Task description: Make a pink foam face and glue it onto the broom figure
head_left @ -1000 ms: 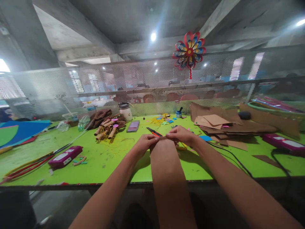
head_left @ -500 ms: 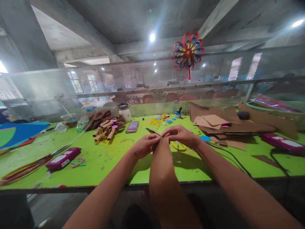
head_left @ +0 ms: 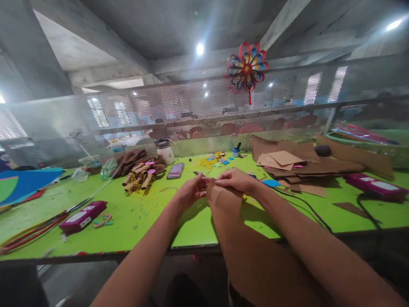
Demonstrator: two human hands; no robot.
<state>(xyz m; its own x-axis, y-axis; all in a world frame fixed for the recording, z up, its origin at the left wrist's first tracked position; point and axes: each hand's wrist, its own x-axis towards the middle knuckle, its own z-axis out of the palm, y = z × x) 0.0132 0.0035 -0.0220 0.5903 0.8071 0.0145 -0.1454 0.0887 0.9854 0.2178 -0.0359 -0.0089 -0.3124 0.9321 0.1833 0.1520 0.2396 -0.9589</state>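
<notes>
A long piece of brown kraft paper (head_left: 243, 243) runs from between my hands down over the table's front edge towards me. My right hand (head_left: 236, 181) is closed on the upper end of this paper, thumb and fingers pinching it. Just left of the paper's edge is my left hand (head_left: 191, 191), its fingers apart and slightly curled, holding nothing that I can see. Behind my hands lies a pair of scissors, mostly hidden; a dark blade tip and a bit of yellow handle (head_left: 244, 197) show.
Brown paper sheets (head_left: 319, 167) are stacked at right, by a purple power strip (head_left: 373, 187) with a black cord. Cardboard tubes (head_left: 136, 179) with yellow strands, a phone (head_left: 175, 170) and a white jar (head_left: 164, 151) lie left of centre. Another purple power strip (head_left: 83, 216) sits at left.
My left hand has come off the paper's end and its fingers have parted. The paper has spread wider and swung to the right, still in my right hand. The view has shifted slightly.
</notes>
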